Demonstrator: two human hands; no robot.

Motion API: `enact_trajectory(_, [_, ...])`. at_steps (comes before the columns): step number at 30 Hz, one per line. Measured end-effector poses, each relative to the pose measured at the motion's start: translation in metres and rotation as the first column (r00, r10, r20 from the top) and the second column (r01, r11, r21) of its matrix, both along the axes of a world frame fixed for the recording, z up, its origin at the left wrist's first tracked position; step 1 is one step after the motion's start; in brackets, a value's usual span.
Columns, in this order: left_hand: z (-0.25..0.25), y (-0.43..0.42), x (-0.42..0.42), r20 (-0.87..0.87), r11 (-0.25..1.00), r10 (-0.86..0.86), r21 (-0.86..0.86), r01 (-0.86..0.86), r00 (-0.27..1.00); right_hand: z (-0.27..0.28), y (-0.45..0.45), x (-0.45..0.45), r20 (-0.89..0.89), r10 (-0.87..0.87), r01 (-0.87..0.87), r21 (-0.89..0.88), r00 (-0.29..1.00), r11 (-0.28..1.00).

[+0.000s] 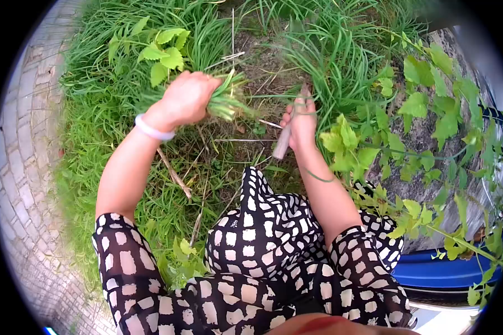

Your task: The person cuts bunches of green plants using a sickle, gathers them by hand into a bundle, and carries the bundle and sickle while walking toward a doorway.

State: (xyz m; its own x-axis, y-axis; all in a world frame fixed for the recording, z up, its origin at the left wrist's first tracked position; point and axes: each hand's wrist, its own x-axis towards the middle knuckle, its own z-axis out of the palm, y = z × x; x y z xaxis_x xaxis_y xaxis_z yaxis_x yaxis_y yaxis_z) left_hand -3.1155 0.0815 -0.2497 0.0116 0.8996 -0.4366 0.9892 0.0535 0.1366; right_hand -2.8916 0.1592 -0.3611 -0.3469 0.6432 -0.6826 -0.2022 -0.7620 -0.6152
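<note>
Black-and-white patterned clothing (248,243) lies nearest the camera; beyond it, at left, the left hand (189,97), back upward on a bent arm, is closed round a bunch of green blades (227,107), apparently already cut. Mid-view, bare soil (257,49) suggests a patch is done, while at right the right hand (303,120), forearm stretched forward, grips a wooden handle (282,143) beside long grass (341,61) left standing.

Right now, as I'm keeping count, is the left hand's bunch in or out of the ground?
Out: the left hand grips the bunch, its pale stem ends showing free.
</note>
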Motion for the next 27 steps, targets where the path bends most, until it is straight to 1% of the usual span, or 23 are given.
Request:
enact_trajectory(1, [0.015, -0.016, 0.01, 0.079, 0.993, 0.059, -0.105, -0.051, 0.995, 0.01, 0.01, -0.01, 0.003, -0.17, 0.17, -0.076, 0.985, 0.982])
enact_trajectory(3, [0.038, -0.052, 0.025, 0.147, 0.979, 0.094, -0.193, -0.064, 0.985, 0.012, 0.021, -0.014, 0.019, -0.404, 0.403, -0.115, 0.915, 0.908])
enact_trajectory(4, [0.045, -0.069, 0.026, 0.113, 0.982, 0.106, -0.166, -0.086, 0.988, 0.018, 0.017, -0.008, -0.017, -0.407, 0.406, -0.025, 0.913, 0.913])
enact_trajectory(5, [0.049, -0.087, 0.026, 0.087, 0.984, 0.119, -0.145, -0.105, 0.989, 0.028, 0.009, 0.0, -0.047, -0.316, 0.319, 0.099, 0.948, 0.943])
enact_trajectory(7, [0.06, -0.111, 0.014, -0.072, 0.942, 0.334, -0.017, -0.336, 0.94, 0.049, -0.003, 0.012, -0.062, -0.102, 0.118, 0.35, 0.993, 0.929])
enact_trajectory(8, [0.075, -0.112, 0.012, -0.1, 0.861, 0.507, 0.1, -0.498, 0.856, 0.054, -0.01, 0.016, -0.118, 0.053, 0.023, 0.564, 0.992, 0.826])
enact_trajectory(9, [0.093, -0.113, 0.008, -0.11, 0.742, 0.664, 0.22, -0.634, 0.74, 0.059, -0.012, 0.022, 0.006, 0.234, -0.173, 0.688, 0.972, 0.704])
enact_trajectory(10, [0.104, -0.123, -0.001, -0.08, 0.638, 0.748, 0.36, -0.681, 0.659, 0.066, -0.019, 0.019, 0.124, 0.351, -0.297, 0.816, 0.928, 0.496])
enact_trajectory(11, [0.111, -0.137, -0.014, -0.032, 0.51, 0.82, 0.495, -0.704, 0.571, 0.073, -0.024, 0.016, 0.261, 0.435, -0.391, 0.888, 0.862, 0.243])
enact_trajectory(12, [0.118, -0.157, -0.036, 0.012, 0.459, 0.822, 0.578, -0.675, 0.569, 0.08, -0.03, 0.021, 0.494, 0.57, -0.65, 0.754, 0.656, 0.094])
enact_trajectory(13, [0.123, -0.169, -0.052, 0.059, 0.4, 0.818, 0.657, -0.639, 0.573, 0.087, -0.039, 0.026, 0.666, 0.644, -0.828, 0.554, 0.377, -0.088])
enact_trajectory(14, [0.128, -0.165, -0.054, 0.039, 0.456, 0.785, 0.64, -0.618, 0.619, 0.082, -0.055, 0.032, 0.693, 0.636, -0.861, 0.5, 0.339, -0.087])
enact_trajectory(15, [0.133, -0.16, -0.053, 0.017, 0.514, 0.748, 0.617, -0.595, 0.664, 0.079, -0.066, 0.038, 0.641, 0.689, -0.897, 0.442, 0.337, 0.028])
enact_trajectory(16, [0.137, -0.152, -0.05, -0.003, 0.573, 0.706, 0.59, -0.569, 0.708, 0.076, -0.079, 0.046, 0.643, 0.664, -0.893, 0.441, 0.381, 0.086])
enact_trajectory(17, [0.137, -0.125, -0.032, 0.002, 0.711, 0.577, 0.491, -0.503, 0.817, 0.074, -0.09, 0.053, 0.647, 0.634, -0.886, 0.442, 0.424, 0.141])
enact_trajectory(18, [0.131, -0.104, -0.01, -0.194, 0.851, 0.401, 0.441, -0.285, 0.895, 0.078, -0.098, 0.063, 0.631, 0.634, -0.881, 0.436, 0.447, 0.187])
enact_trajectory(19, [0.11, -0.098, -0.008, -0.253, 0.925, 0.215, 0.363, -0.113, 0.943, 0.087, -0.102, 0.074, 0.611, 0.677, -0.901, 0.386, 0.411, 0.199])
enact_trajectory(21, [0.08, -0.076, 0.02, -0.165, 0.972, -0.039, 0.222, 0.076, 0.985, 0.103, -0.11, 0.098, 0.692, 0.681, -0.966, 0.245, 0.238, 0.087])
enact_trajectory(22, [0.064, -0.068, 0.029, -0.123, 0.961, -0.133, 0.226, 0.158, 0.983, 0.116, -0.109, 0.108, 0.691, 0.705, -0.986, 0.154, 0.159, 0.072])
enact_trajectory(23, [0.05, -0.062, 0.037, -0.117, 0.949, -0.196, 0.228, 0.218, 0.974, 0.13, -0.107, 0.118, 0.685, 0.724, -0.997, 0.063, 0.083, 0.054])
enact_trajectory(24, [0.04, -0.054, 0.042, -0.092, 0.96, -0.208, 0.172, 0.222, 0.974, 0.143, -0.108, 0.133, 0.733, 0.68, -0.999, -0.024, 0.011, 0.042])
enact_trajectory(25, [0.031, -0.048, 0.046, -0.068, 0.967, -0.221, 0.114, 0.227, 0.973, 0.145, -0.114, 0.152, 0.791, 0.605, -0.994, 0.03, 0.087, 0.104])
enact_trajectory(27, [0.013, -0.041, 0.047, -0.094, 0.953, -0.269, 0.116, 0.279, 0.959, 0.161, -0.118, 0.176, 0.791, 0.605, -0.972, -0.062, 0.091, 0.227])
